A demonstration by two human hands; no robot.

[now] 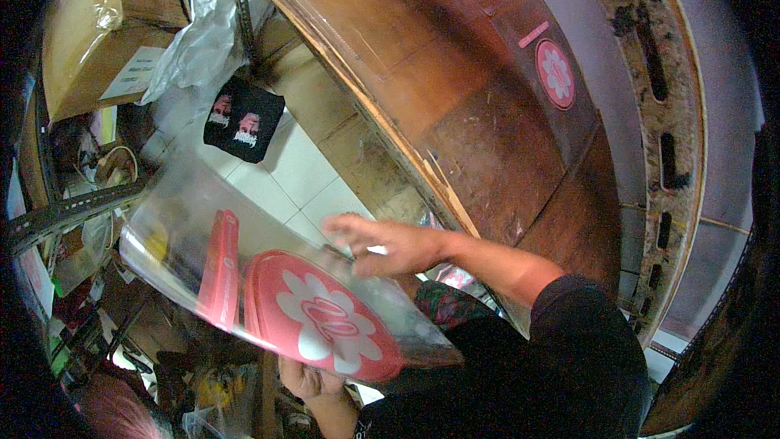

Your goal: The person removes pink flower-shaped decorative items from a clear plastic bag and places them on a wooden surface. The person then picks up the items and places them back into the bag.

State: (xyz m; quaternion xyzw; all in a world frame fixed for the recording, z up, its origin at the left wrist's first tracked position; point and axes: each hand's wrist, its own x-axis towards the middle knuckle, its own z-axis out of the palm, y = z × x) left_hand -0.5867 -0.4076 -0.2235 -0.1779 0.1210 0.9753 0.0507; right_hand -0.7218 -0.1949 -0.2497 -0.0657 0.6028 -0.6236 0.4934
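A stack of clear plastic bags (175,236), printed with a pink disc and a white flower, slants across the lower middle of the head view. My left hand (309,378) grips its near lower edge, the fingers partly hidden by the plastic. Above the stack's far edge, my right hand (390,245) reaches in from the right. Its fingers are stretched out and slightly blurred, with a gap between them and the thumb. Whether it touches the plastic I cannot tell.
A brown tabletop (479,146) with a splintered edge lies to the right, bearing clear plastic with pink flower prints (556,73). A slotted metal bar (662,114) runs beyond it. A cardboard box (89,32) stands at the upper left; a black printed cloth (244,120) lies on white floor tiles (305,167).
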